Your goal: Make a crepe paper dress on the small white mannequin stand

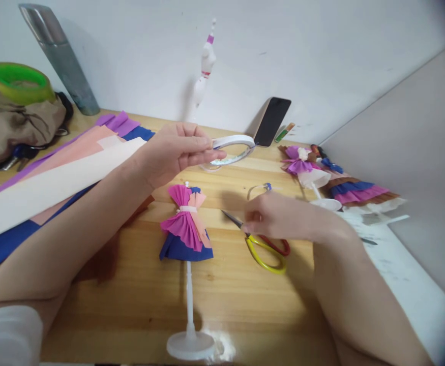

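Observation:
My left hand is raised over the wooden table, its fingers pinched on a white roll of tape. My right hand rests lower, fingers curled on the scissors with yellow and red handles lying on the table. Between my arms stands a small white mannequin stand wearing a paper dress of pink, peach and blue.
Sheets of cream, peach, purple and blue paper lie at the left. A phone leans on the wall. More dressed mannequins lie at the right. A brown bag with a green roll sits far left.

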`<state>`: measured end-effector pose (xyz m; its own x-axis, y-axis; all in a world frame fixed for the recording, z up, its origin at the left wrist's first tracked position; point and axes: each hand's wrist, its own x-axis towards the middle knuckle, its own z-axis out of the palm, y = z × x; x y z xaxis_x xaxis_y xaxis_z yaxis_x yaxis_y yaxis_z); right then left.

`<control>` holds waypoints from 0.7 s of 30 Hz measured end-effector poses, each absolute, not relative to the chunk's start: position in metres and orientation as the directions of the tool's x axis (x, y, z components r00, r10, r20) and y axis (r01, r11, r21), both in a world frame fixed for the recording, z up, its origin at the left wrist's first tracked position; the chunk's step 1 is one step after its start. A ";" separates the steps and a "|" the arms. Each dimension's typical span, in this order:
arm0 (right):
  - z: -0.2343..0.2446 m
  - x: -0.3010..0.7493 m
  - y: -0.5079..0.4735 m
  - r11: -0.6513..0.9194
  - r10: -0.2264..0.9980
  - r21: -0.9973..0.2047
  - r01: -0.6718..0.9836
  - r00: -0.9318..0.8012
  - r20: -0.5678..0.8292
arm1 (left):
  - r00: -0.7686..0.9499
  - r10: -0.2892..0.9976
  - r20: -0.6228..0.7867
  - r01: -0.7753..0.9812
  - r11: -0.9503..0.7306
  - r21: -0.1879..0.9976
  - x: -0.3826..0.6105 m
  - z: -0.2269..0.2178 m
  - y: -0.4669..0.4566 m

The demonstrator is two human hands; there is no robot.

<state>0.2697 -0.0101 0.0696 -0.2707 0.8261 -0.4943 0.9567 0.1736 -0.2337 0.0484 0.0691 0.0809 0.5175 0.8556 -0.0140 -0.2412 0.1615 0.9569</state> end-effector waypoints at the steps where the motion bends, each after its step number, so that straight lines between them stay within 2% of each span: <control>1: 0.066 0.265 -0.012 0.152 0.790 -0.164 0.975 -0.220 -0.572 | 0.511 0.860 -0.013 -0.243 0.159 0.957 0.048 0.080 0.069; 3: 0.059 0.258 -0.018 0.190 0.779 -0.096 0.977 -0.209 -0.591 | 0.501 0.865 -0.022 -0.237 0.162 0.958 0.048 0.079 0.070; 9: 0.038 0.262 -0.055 0.229 0.887 -0.033 0.973 -0.222 -0.405 | 0.496 0.867 -0.046 -0.268 0.204 0.941 0.052 0.073 0.072; 11: 0.034 0.269 -0.067 0.257 0.889 -0.063 0.964 -0.261 -0.375 | 0.499 0.866 -0.045 -0.299 0.221 0.928 0.053 0.071 0.072; 14: 0.029 0.281 -0.079 0.324 0.889 -0.198 0.925 -0.369 -0.270 | 0.512 0.858 -0.033 -0.342 0.239 0.909 0.055 0.069 0.073; 16: 0.025 0.286 -0.083 0.290 0.912 -0.220 0.932 -0.338 -0.230 | 0.525 0.851 -0.023 -0.368 0.251 0.895 0.055 0.067 0.074; 21: 0.009 0.287 -0.085 0.069 0.974 -0.089 0.994 -0.087 -0.208 | 0.541 0.840 -0.031 -0.416 0.299 0.859 0.058 0.064 0.074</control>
<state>0.2870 -0.0848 0.0093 -0.0868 0.9742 -0.2082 0.9936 0.0695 -0.0892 0.0578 0.0743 0.0637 0.5411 0.8404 -0.0306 -0.4160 0.2991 0.8588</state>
